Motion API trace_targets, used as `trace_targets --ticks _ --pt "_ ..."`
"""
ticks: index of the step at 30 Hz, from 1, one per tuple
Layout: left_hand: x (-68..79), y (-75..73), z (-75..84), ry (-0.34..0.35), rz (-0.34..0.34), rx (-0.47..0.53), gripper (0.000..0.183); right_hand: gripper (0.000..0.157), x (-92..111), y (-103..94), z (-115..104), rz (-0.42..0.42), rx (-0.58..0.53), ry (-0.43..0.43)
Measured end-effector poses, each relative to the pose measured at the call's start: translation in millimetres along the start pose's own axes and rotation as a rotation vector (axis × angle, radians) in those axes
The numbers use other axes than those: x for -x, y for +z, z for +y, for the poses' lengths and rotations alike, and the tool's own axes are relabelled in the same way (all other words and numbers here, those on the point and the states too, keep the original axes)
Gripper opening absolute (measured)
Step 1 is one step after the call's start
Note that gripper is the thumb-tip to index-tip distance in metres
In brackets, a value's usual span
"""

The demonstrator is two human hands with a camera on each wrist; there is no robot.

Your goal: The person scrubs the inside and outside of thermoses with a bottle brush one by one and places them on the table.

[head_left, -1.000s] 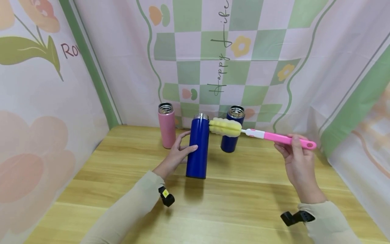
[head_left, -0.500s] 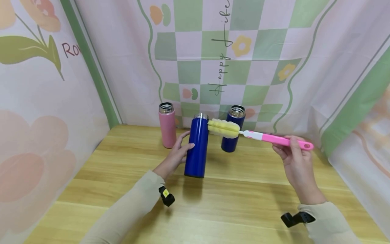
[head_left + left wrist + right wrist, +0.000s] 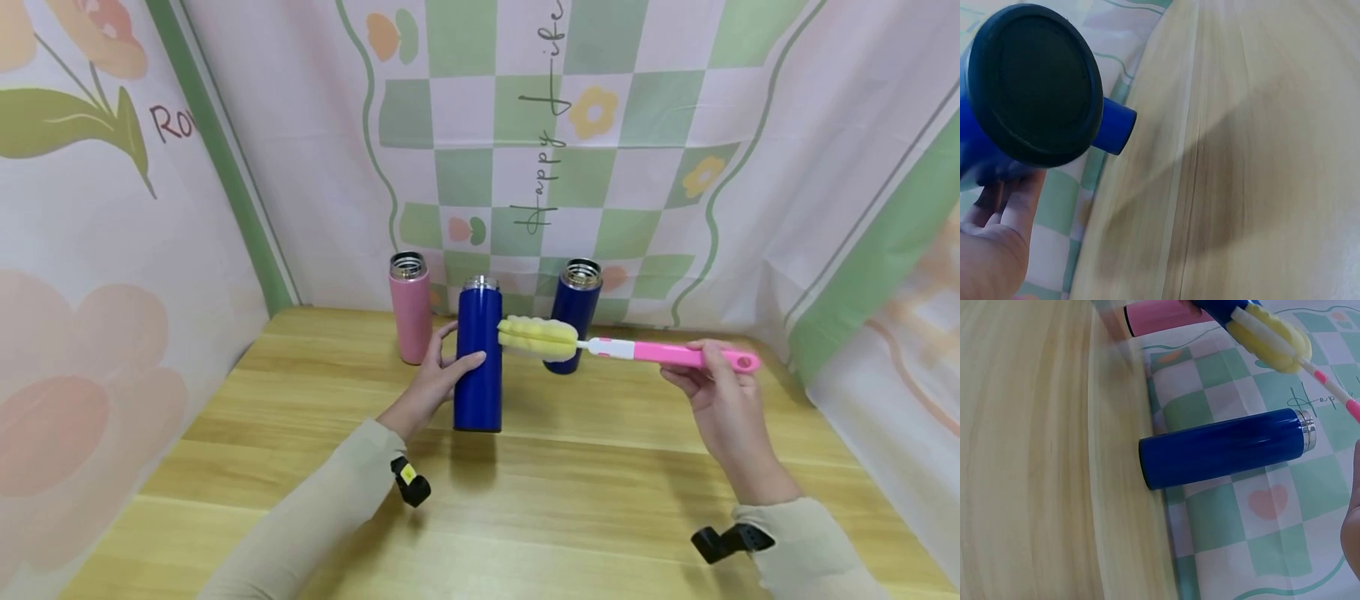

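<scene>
My left hand (image 3: pixel 433 387) grips a dark blue bottle (image 3: pixel 478 358) around its body and holds it a little above the table; its steel-rimmed mouth points up. The black base of this bottle (image 3: pixel 1038 87) faces the left wrist camera. In my right hand (image 3: pixel 731 408) is the pink handle of a bottle brush (image 3: pixel 667 354), pinched between thumb and fingers. The brush lies nearly level, and its yellow sponge head (image 3: pixel 538 337) is against the right side of the held bottle, below the mouth. Only part of the right hand shows in the right wrist view.
A pink bottle (image 3: pixel 412 317) without a lid stands at the back left of the wooden table (image 3: pixel 570 517). Behind the sponge head stands a second dark blue bottle (image 3: pixel 577 304), also lidless. A patterned cloth (image 3: pixel 637 183) hangs directly behind the table.
The blue bottle in my left hand has turned more upright and shifted slightly left. My right hand has moved left with the brush, and the sponge head sits lower along the bottle's side.
</scene>
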State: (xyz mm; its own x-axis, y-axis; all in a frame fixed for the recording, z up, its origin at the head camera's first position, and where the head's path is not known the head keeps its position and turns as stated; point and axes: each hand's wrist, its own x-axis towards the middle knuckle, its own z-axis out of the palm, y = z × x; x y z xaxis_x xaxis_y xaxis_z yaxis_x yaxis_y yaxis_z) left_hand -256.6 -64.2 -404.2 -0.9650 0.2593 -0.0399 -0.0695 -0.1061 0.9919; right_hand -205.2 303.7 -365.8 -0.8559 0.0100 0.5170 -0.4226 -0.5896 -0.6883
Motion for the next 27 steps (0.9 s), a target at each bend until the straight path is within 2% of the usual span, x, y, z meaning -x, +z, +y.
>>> trace_targets --ticks 9,14,19,27 --pt "-0.4 -2.3 -0.4 0.04 0.066 0.039 0.075 0.03 6 -3.2 -2 -0.061 0.035 0.06" --pt "-0.6 -2.4 2.2 0.056 0.094 0.025 0.072 0.03 8 -5.4 -2 -0.083 0.071 0.094" --pt "-1.0 -2.3 4.6 0.063 0.123 0.033 0.068 0.032 11 -10.2 0 -0.166 0.107 0.156" --pt "-1.4 -3.9 4.5 0.074 0.114 0.071 0.065 0.033 11 -14.3 2 -0.185 0.048 0.16"
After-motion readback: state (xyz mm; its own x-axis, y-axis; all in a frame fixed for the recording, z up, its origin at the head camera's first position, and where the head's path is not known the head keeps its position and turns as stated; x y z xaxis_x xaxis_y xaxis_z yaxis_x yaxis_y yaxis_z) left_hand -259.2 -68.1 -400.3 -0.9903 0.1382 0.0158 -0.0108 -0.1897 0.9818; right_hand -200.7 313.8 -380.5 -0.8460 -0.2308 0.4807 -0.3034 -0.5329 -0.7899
